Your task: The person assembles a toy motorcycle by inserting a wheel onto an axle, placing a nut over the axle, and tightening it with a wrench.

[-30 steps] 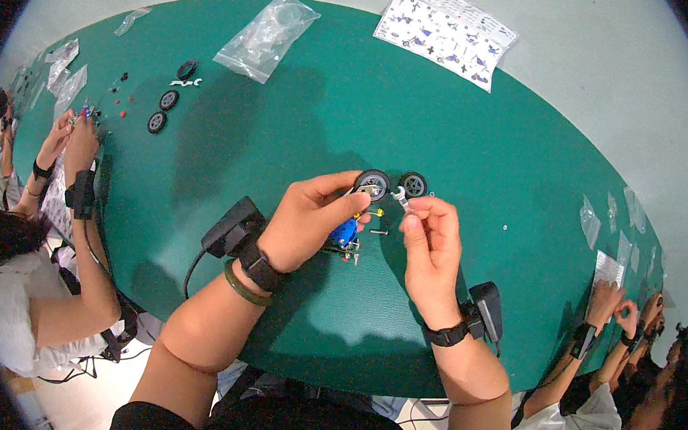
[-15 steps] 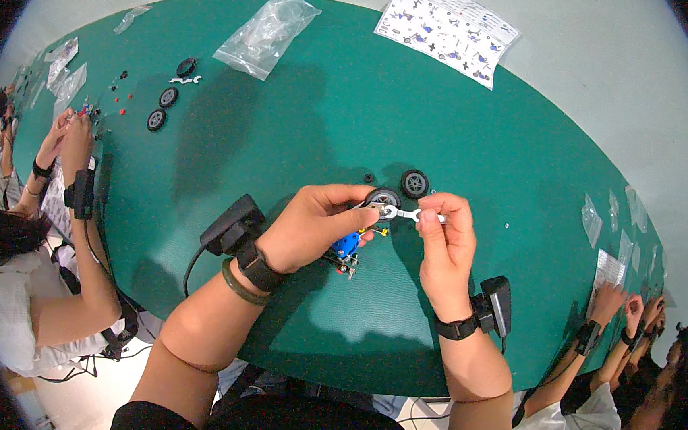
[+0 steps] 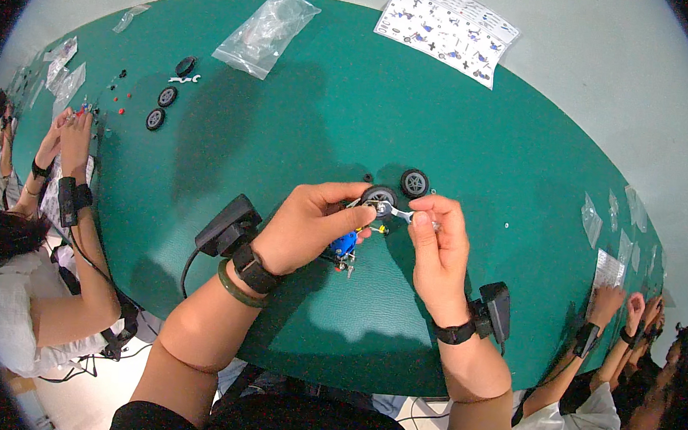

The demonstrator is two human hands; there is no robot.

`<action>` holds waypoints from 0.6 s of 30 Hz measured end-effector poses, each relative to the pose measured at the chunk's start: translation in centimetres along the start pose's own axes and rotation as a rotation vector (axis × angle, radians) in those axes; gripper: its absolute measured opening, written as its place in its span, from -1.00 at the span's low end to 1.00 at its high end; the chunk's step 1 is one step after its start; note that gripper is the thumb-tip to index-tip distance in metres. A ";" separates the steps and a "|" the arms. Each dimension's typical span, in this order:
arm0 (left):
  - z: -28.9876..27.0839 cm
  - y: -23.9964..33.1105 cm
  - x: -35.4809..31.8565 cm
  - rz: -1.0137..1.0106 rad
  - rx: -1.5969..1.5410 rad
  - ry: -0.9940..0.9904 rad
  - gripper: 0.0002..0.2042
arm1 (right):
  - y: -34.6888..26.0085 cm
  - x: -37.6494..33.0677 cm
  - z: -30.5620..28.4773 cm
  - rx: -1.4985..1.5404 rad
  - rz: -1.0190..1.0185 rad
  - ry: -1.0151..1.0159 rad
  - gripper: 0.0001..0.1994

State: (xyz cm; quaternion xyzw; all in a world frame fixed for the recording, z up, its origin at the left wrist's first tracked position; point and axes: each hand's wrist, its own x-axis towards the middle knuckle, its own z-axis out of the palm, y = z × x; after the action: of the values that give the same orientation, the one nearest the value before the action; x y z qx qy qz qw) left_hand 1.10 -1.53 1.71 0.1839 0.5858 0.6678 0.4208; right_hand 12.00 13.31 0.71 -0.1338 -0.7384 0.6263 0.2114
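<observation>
- The left hand (image 3: 311, 227) curls its fingers around a small toy vehicle (image 3: 347, 246), blue in the body, with one black wheel (image 3: 378, 197) on top; it is held just above the green counter (image 3: 303, 115). A firm, level grip seems best.
- The right hand (image 3: 438, 247) pinches a small white wrench (image 3: 397, 213) between thumb and fingers, its head at the wheel's hub. Short, square turns should keep it seated.
- A spare wheel (image 3: 414, 182) lies on the counter just behind.

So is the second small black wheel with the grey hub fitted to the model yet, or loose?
Loose: the black wheel lies flat on the green table, apart from the blue model and both hands.
</observation>
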 end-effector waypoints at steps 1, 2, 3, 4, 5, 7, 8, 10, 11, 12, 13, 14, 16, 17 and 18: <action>-0.1 -0.1 0.0 0.005 -0.023 0.029 -0.74 | 0.2 -0.1 0.2 0.001 0.029 -0.007 -0.91; 0.0 -0.1 0.1 0.010 -0.048 0.056 -0.73 | 0.2 -0.3 0.4 0.000 0.059 -0.013 -0.92; 0.1 -0.1 0.1 0.010 -0.049 0.055 -0.73 | 0.2 -0.5 0.5 -0.001 0.059 -0.012 -0.92; 0.2 0.0 0.1 0.027 -0.079 0.077 -0.72 | 0.1 -0.7 0.5 -0.014 0.097 -0.041 -0.92; 0.4 0.0 0.0 0.044 -0.109 0.100 -0.71 | 0.0 -0.8 0.7 -0.025 0.135 -0.071 -0.91; 0.3 -0.1 0.1 0.050 -0.093 0.107 -0.70 | -0.1 -0.8 0.9 0.012 0.158 -0.068 -0.86; 0.2 -0.3 0.1 0.055 -0.078 0.115 -0.69 | 0.0 -0.8 1.0 0.100 0.216 -0.109 -0.84; 0.1 -0.5 0.1 0.082 -0.066 0.109 -0.70 | -0.2 -0.8 1.1 0.188 0.273 -0.150 -0.82; 0.1 -0.6 0.1 0.108 -0.055 0.101 -0.70 | -0.6 -0.9 1.2 0.192 0.295 -0.182 -0.80; 0.1 -0.6 0.1 0.108 -0.055 0.101 -0.70 | -0.8 -0.9 1.3 0.196 0.316 -0.215 -0.78; 0.1 -0.5 0.1 0.120 -0.026 0.083 -0.70 | -0.8 -0.9 1.4 0.196 0.316 -0.215 -0.78; 0.2 -0.5 0.0 0.130 0.000 0.065 -0.70 | -0.7 -1.1 1.5 0.201 0.296 -0.234 -0.78; 0.7 -0.7 -0.3 0.130 -0.023 0.078 -0.71 | -0.7 -1.3 1.5 0.206 0.280 -0.255 -0.78; 0.8 -0.7 -0.3 0.136 -0.043 0.089 -0.71 | -0.6 -1.3 1.4 0.171 0.293 -0.261 -0.79; 0.8 -0.6 -0.3 0.136 -0.044 0.090 -0.71 | -0.6 -1.3 1.3 0.136 0.307 -0.267 -0.81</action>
State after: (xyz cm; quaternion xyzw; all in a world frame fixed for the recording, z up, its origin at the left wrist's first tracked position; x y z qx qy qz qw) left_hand 2.05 -1.33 1.40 0.1839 0.5756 0.7150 0.3516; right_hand 12.54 11.52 0.98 -0.1459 -0.6868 0.7117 0.0225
